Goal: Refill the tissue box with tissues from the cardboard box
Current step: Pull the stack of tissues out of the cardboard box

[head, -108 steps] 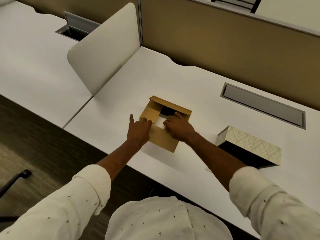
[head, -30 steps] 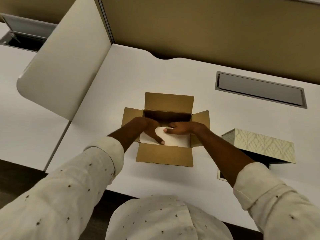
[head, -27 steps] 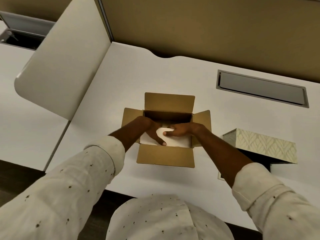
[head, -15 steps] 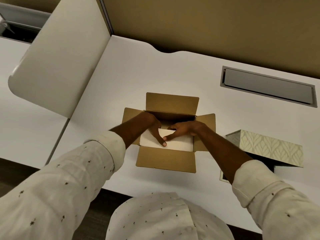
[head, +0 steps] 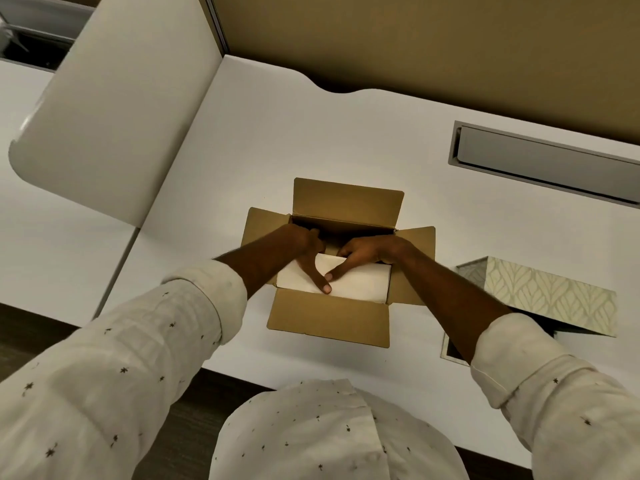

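A brown cardboard box [head: 329, 318] stands on the white desk with all its flaps folded outward. Inside it lies a white stack of tissues [head: 363, 284]. My left hand [head: 310, 252] grips the stack's left end, thumb laid across its top, fingers hidden behind it. My right hand [head: 367, 252] holds the stack's far edge, with one finger stretched over the top to meet the left thumb. To the right, the leaf-patterned tissue box [head: 550, 296] rests tilted, its dark hollow underside showing above a flat base piece [head: 450, 355].
The white desk [head: 277, 140] has a grey cable-tray lid [head: 547, 164] at the back right and a tan partition wall [head: 415, 43] behind. A white rounded divider panel [head: 114, 109] stands at the left, next to a neighbouring desk.
3.6 s ago my hands were opening the box flaps. Over the last second the flaps stay open and both hands close in on the tissue stack, which has risen slightly.
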